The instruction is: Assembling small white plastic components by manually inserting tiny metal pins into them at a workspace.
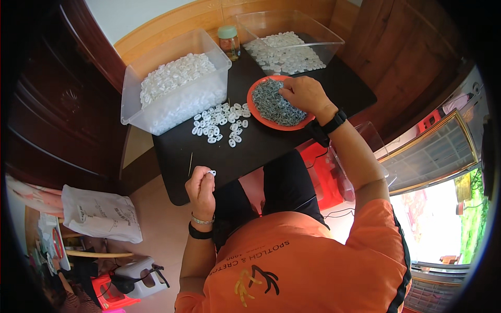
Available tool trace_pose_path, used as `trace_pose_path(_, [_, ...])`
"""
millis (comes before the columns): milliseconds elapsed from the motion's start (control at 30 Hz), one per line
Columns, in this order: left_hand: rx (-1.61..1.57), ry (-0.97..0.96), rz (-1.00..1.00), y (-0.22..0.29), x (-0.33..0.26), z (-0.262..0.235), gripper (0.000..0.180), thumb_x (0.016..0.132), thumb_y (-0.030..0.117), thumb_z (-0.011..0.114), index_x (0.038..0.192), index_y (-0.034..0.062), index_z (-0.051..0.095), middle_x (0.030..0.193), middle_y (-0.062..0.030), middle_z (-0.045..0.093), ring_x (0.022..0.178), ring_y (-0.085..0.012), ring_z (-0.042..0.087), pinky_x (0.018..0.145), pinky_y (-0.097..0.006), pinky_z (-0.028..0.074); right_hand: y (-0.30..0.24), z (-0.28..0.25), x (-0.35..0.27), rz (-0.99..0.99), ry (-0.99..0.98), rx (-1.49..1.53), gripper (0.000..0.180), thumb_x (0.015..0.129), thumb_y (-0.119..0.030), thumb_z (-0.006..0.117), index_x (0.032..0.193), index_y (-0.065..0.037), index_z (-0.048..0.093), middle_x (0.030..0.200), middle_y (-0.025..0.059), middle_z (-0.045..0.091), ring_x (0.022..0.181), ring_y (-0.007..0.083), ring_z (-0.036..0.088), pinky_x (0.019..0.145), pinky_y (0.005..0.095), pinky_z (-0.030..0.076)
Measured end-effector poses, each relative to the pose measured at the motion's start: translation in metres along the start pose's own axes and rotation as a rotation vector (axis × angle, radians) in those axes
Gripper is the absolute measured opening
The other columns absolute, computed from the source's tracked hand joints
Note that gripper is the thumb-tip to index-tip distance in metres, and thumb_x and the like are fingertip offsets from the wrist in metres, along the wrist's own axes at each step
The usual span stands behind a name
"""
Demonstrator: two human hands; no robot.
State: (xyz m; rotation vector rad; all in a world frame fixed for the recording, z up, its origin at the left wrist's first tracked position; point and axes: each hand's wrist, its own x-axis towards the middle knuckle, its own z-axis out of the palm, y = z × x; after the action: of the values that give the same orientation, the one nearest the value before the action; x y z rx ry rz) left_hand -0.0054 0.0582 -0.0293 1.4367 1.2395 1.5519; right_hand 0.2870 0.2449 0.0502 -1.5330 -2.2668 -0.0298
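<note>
Low in the centre-left, the left hand (201,189) is pinching one small white plastic ring (211,172) at the dark desk (271,141) edge. Up right of it, the right hand (305,95) is reaching fingertips-down into the orange plate (261,118) of small grey metal pieces (271,104), the nearer hand to them; whether it is gripping any, I cannot tell.

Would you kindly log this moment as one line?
left hand: pinches white plastic piece | right hand: in metal bits, red plate | loose pieces: on black table

Black table (271,141); two clear bins (172,99), orange plate (261,117), jar (229,41), loose white pieces (222,122).
</note>
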Motion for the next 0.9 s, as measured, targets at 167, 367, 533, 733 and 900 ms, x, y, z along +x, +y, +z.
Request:
trace_pose_path(167, [-0.016, -0.006, 0.010, 0.000, 0.000, 0.000, 0.013, 0.089, 0.007, 0.046, 0.079, 0.0014, 0.052, 0.061, 0.0014, 0.044, 0.053, -0.0049, 0.038, 0.048, -0.021, 0.030, 0.007, 0.001, 0.002, -0.013, -0.067, 0.090, 0.026, 0.081, -0.033, 0.062, 0.077, -0.007, 0.066, 0.078, 0.0136, 0.066, 0.078, 0.0339, 0.063, 0.070, 0.0451, 0.049])
trace_pose_path(367, [-0.033, 0.004, 0.042, -0.005, 0.001, -0.001, 0.013, 0.090, 0.007, 0.050, 0.079, 0.0007, 0.054, 0.059, 0.0016, 0.045, 0.051, -0.0044, 0.039, 0.046, -0.021, 0.029, 0.007, 0.003, -0.002, -0.122, -0.044, 0.149, 0.025, 0.082, -0.028, 0.065, 0.073, -0.004, 0.065, 0.070, 0.0163, 0.062, 0.068, 0.0339, 0.061, 0.062, 0.0432, 0.046])
trace_pose_path(533, [-0.030, 0.009, 0.036, -0.005, 0.001, -0.001, 0.013, 0.090, 0.007, 0.050, 0.079, 0.0008, 0.053, 0.059, 0.0018, 0.044, 0.051, -0.0042, 0.039, 0.046, -0.021, 0.029, 0.002, 0.000, -0.003, -0.061, -0.081, 0.019, 0.029, 0.083, -0.033, 0.059, 0.076, -0.006, 0.066, 0.076, 0.0149, 0.065, 0.077, 0.0351, 0.062, 0.070, 0.0454, 0.049])
trace_pose_path(733, [-0.033, 0.007, 0.033, -0.005, 0.001, -0.001, 0.014, 0.090, 0.008, 0.050, 0.079, 0.0010, 0.053, 0.058, 0.0020, 0.044, 0.051, -0.0041, 0.038, 0.046, -0.021, 0.028, 0.004, -0.001, -0.003, -0.090, -0.065, 0.013, 0.021, 0.080, -0.028, 0.060, 0.075, -0.009, 0.065, 0.075, 0.0144, 0.064, 0.077, 0.0345, 0.062, 0.069, 0.0456, 0.049])
trace_pose_path(900, [-0.026, 0.004, 0.031, -0.004, 0.001, -0.001, 0.014, 0.090, 0.009, 0.050, 0.079, 0.0009, 0.053, 0.058, 0.0020, 0.044, 0.051, -0.0042, 0.038, 0.046, -0.021, 0.028, 0.009, 0.000, -0.001, -0.099, -0.044, 0.041, 0.016, 0.077, -0.022, 0.066, 0.083, -0.007, 0.065, 0.076, 0.0115, 0.066, 0.072, 0.0302, 0.064, 0.066, 0.0387, 0.050])
